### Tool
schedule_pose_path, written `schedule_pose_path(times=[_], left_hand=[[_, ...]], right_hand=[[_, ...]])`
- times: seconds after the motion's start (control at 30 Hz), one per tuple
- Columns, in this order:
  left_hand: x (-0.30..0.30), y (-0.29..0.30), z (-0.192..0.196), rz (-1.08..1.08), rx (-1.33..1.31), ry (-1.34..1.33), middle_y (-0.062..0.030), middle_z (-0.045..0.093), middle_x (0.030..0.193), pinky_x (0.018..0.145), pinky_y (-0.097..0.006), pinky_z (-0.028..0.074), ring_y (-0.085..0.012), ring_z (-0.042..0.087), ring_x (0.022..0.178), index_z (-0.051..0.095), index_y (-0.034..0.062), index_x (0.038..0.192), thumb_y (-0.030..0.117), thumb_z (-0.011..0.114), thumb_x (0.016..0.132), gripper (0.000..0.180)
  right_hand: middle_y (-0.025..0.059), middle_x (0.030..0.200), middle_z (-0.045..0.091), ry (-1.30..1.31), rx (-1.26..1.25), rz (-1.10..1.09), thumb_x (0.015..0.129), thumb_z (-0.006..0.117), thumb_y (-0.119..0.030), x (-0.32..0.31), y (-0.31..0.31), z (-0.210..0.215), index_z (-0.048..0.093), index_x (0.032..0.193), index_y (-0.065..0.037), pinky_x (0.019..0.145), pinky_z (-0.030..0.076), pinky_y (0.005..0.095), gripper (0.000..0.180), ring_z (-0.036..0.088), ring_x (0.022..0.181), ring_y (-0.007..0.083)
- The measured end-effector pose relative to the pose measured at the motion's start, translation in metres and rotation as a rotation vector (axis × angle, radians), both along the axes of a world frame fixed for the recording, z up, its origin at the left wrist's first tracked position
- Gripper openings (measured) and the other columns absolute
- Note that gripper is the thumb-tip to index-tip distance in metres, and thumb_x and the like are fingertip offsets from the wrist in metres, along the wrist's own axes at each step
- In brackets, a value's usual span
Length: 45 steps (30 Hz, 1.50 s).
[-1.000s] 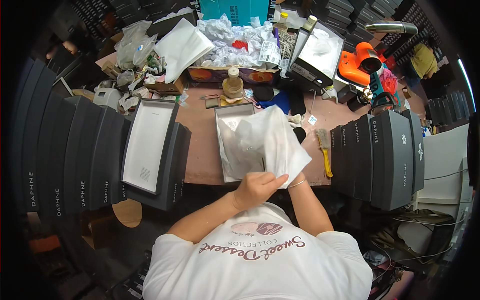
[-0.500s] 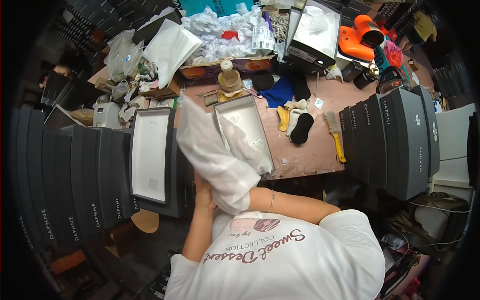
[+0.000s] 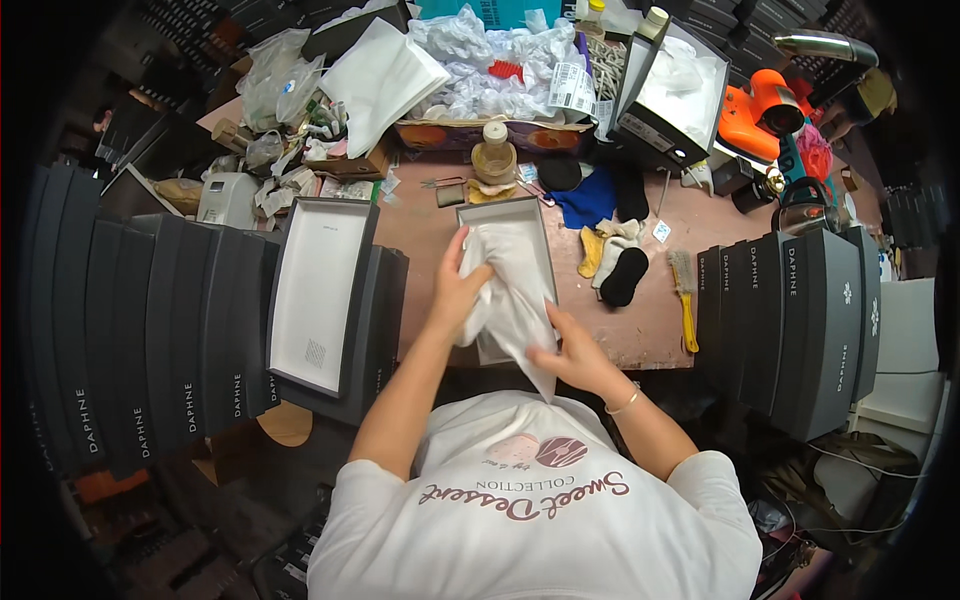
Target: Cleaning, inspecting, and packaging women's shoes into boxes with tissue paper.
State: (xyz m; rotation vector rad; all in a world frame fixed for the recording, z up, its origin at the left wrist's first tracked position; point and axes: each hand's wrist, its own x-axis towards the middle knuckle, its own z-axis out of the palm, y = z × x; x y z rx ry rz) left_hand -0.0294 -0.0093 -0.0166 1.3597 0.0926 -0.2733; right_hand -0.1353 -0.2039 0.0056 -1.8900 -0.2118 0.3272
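Above the open box [image 3: 506, 211] on the desk [image 3: 640, 335], a white paper bundle [image 3: 508, 285], soft and creased.
Head view: the grip of the left hand [image 3: 458, 292] is clamped on the bundle's side, that of the right hand [image 3: 585, 360] on its tapering lower end. Pale lettering marks the dark grey boxes [image 3: 825, 320]; dark print covers a white label [image 3: 571, 88].

The box [image 3: 522, 217] lies on the table [image 3: 630, 335], left of the brush [image 3: 686, 297]

A yellow-handled brush [image 3: 685, 298] lies right of a blue cloth [image 3: 586, 203]
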Motion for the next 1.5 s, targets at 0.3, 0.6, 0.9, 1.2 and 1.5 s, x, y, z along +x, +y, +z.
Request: schedule_pose_path(times=[0.3, 0.6, 0.9, 1.2, 1.5], left_hand=[[-0.05, 0.008, 0.043, -0.066, 0.937, -0.574, -0.0246, 0.036, 0.143, 0.111, -0.04, 0.026, -0.0334, 0.032, 0.136, 0.038, 0.0021, 0.14, 0.019, 0.071, 0.08, 0.07], [-0.049, 0.144, 0.111, -0.082, 0.869, -0.189, -0.0119, 0.067, 0.097, 0.079, -0.032, 0.05, -0.0196, 0.063, 0.091, 0.058, -0.0036, 0.11, 0.014, 0.069, 0.084, 0.033], [-0.058, 0.004, -0.042, -0.015, 0.633, -0.234, -0.0121, 0.057, 0.121, 0.102, -0.033, 0.036, -0.0209, 0.049, 0.118, 0.047, -0.0036, 0.131, 0.033, 0.052, 0.097, 0.05], [-0.043, 0.038, -0.122, -0.144, 0.188, 0.344, -0.0143, 0.056, 0.124, 0.096, -0.03, 0.041, -0.0213, 0.054, 0.112, 0.043, -0.0046, 0.133, 0.033, 0.052, 0.096, 0.054], [-0.061, 0.047, -0.106, -0.168, -0.133, 0.578, -0.0113, 0.047, 0.135, 0.104, -0.042, 0.036, -0.0278, 0.045, 0.124, 0.039, 0.0056, 0.138, 0.062, 0.048, 0.087, 0.077]], right_hand=[[0.0151, 0.113, 0.06, -0.403, -0.758, -0.138, 0.079, 0.062, -0.011, 0.069, 0.008, -0.089, 0.056, 0.118, -0.003, 0.095, 0.04, 0.0417, 0.039, 0.057, 0.105, 0.0306], [0.0167, 0.107, 0.064, 0.053, -0.13, -0.224, 0.087, 0.065, -0.024, 0.038, -0.055, -0.043, 0.055, 0.125, -0.001, 0.08, 0.05, 0.0314, 0.046, 0.064, 0.094, 0.023], [0.023, 0.127, 0.053, 0.134, 0.208, -0.407, 0.09, 0.06, -0.038, 0.044, -0.043, -0.035, 0.036, 0.14, 0.0, 0.098, 0.041, 0.0345, 0.067, 0.051, 0.12, 0.0291], [0.029, 0.108, 0.062, 0.37, -0.002, -0.33, 0.078, 0.064, -0.055, 0.078, -0.02, -0.118, 0.057, 0.119, 0.007, 0.086, 0.048, 0.04, 0.074, 0.063, 0.101, 0.0337], [0.0251, 0.143, 0.034, 0.13, 0.139, -0.401, 0.085, 0.061, -0.05, -0.02, 0.012, -0.097, 0.032, 0.144, -0.005, 0.109, 0.028, 0.0384, 0.08, 0.034, 0.133, 0.035]])
